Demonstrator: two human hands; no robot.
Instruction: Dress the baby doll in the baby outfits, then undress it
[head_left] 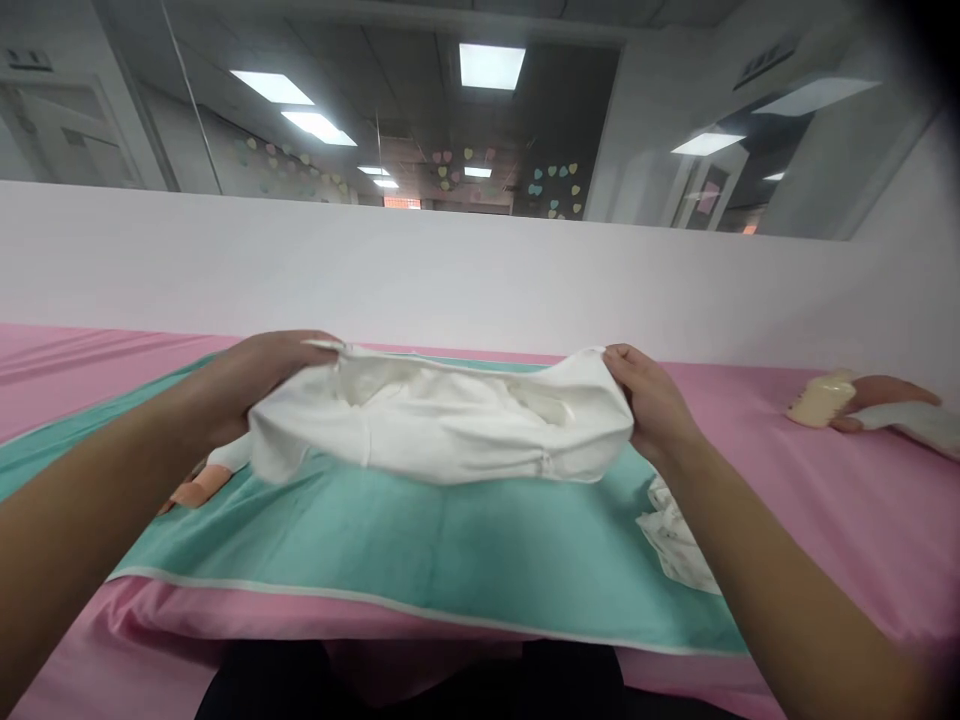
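A white cloth garment (450, 430) is stretched between my two hands, held in the air above a teal mat. My left hand (281, 365) pinches its left end, and the cloth hangs loosely below the fingers. Its right upper corner is gripped by my right hand (649, 400), thumb and fingers closed on the edge. The middle sags in folds, with an opening along the top. Behind my left wrist lies a doll's limb (202, 487) with a white sleeve, mostly hidden. Under my right forearm is a crumpled white patterned cloth (679, 545).
The teal mat (465, 560) lies on a pink sheet (825, 500). At the right stand a cream bottle (821, 398) and, beside it, a doll part (896, 390) with white cloth. A white wall (450, 270) with a window above it rises behind the table.
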